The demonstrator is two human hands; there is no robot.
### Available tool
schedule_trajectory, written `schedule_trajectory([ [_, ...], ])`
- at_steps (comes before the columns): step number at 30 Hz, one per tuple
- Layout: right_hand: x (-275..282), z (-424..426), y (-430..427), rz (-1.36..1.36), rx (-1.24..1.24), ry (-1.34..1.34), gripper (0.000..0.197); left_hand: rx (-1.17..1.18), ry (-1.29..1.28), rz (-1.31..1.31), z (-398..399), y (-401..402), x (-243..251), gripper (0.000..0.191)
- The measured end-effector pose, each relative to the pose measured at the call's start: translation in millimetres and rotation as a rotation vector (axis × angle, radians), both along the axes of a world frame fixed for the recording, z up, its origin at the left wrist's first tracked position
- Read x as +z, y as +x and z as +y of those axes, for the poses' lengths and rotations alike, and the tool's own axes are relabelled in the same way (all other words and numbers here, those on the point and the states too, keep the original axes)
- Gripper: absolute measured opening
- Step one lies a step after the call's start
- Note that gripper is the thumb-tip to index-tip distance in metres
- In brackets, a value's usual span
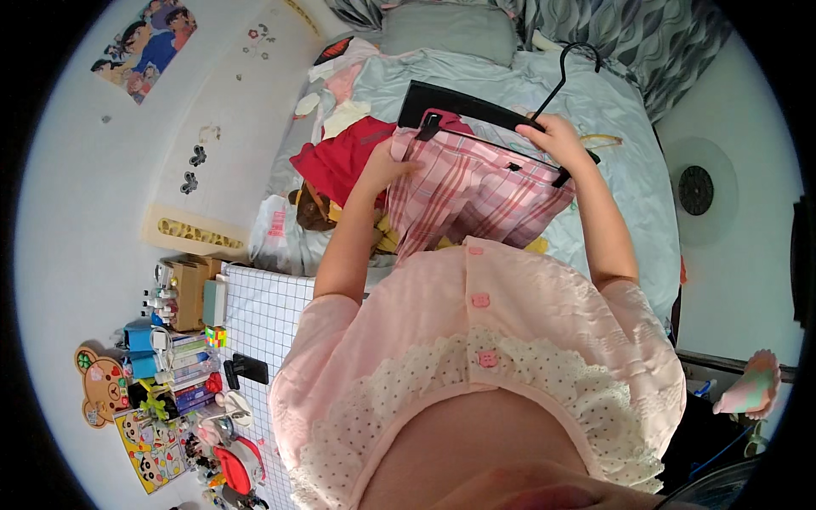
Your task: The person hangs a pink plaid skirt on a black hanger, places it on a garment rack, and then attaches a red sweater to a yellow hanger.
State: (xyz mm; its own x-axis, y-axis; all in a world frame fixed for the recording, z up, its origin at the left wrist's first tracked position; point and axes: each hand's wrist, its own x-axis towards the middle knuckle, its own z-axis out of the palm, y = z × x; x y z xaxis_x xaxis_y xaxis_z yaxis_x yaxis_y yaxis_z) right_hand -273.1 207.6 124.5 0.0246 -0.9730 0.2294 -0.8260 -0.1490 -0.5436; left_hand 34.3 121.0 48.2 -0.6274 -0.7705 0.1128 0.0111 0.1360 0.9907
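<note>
A pink plaid skirt or pair of shorts hangs from a black clip hanger, its waistband against the clips at both ends. My right hand grips the hanger's black body just below the hook. Near the left clip, my left hand pinches the upper corner of the plaid cloth. Behind and left of it, a red garment lies on the bed, with a brown plush toy partly hidden beneath. Some yellow cloth shows below the plaid garment.
The bed has a rumpled pale sheet, a grey pillow, a plastic bag and a yellowish hanger. At lower left, a table with a grid-patterned cover carries books, boxes and a phone-like black device.
</note>
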Motion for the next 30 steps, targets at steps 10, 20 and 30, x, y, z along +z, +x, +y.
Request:
schedule_trajectory([
  [10,8.4,6.6,6.5,0.054,0.018,0.008,0.042,0.306,-0.258,-0.023,-0.8,-26.6,-10.0,0.026],
  [20,14.4,6.8,9.4,0.036,-0.049,-0.05,0.046,0.364,-0.266,0.032,2.2,-8.9,-49.4,0.024],
  [30,-2.7,-3.7,-38.7,-0.242,-0.093,0.044,0.047,0.671,-0.359,-0.496,-26.6,60.8,-118.9,0.031],
])
